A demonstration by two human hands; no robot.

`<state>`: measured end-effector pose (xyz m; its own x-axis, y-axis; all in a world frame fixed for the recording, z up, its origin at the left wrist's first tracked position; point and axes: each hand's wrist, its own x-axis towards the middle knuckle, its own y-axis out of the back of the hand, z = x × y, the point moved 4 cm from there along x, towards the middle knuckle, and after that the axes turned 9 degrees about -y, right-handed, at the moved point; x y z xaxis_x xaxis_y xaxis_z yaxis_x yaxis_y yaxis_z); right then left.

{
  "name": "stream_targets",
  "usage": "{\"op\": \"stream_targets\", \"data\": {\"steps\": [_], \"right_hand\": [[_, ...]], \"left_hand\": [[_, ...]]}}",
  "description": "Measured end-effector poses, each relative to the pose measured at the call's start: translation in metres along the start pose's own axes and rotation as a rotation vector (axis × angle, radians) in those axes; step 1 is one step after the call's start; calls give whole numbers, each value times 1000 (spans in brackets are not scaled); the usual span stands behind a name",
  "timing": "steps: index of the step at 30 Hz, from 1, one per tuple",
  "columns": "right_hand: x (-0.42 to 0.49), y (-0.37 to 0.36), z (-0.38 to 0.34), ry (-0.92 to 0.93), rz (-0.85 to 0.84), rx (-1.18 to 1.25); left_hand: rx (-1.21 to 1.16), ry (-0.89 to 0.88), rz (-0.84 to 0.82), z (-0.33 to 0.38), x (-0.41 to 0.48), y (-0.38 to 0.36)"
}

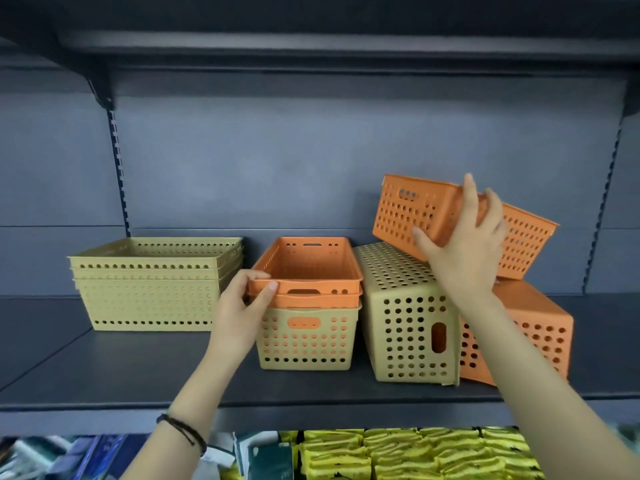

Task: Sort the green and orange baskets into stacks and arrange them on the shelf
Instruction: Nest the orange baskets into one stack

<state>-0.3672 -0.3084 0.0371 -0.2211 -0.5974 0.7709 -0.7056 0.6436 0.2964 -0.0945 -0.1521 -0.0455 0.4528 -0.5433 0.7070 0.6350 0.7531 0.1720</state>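
Several green baskets (pixel 152 289) sit nested in one finished stack on the shelf (pixel 104 368), well to the left of the left hand (pixel 239 310). This hand pinches the rim of the orange baskets (pixel 306 271), probably to keep them steady, because they sit inside a green one (pixel 306 337) and must come out. Between the hands a green basket lies upside down (pixel 405 313). The right hand (pixel 464 244) is closed around a tilted orange basket (pixel 450 220), held above another overturned orange one (pixel 519 334), I think ready for stacking.
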Motion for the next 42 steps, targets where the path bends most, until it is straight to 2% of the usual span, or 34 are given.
{"op": "stream_targets", "data": {"steps": [10,15,20,25,28,34,42], "right_hand": [[4,3,5,-5,19,341],[-3,11,-16,131,-14,542],[-18,5,-51,278,-183,699],[-43,-15,-71,378,-372,709],[-49,-24,-74,341,-460,719],[-42,-24,-80,353,-552,630],[-41,-28,-86,252,-647,578]], "left_hand": [[-94,86,-6,1,0,-1],[-129,110,-14,4,8,1],[-123,64,22,29,34,9],[-330,-1,-66,61,47,11],[-265,-35,-129,56,45,13],[-172,-6,-144,31,45,13],[-230,-53,-11,29,44,20]]}}
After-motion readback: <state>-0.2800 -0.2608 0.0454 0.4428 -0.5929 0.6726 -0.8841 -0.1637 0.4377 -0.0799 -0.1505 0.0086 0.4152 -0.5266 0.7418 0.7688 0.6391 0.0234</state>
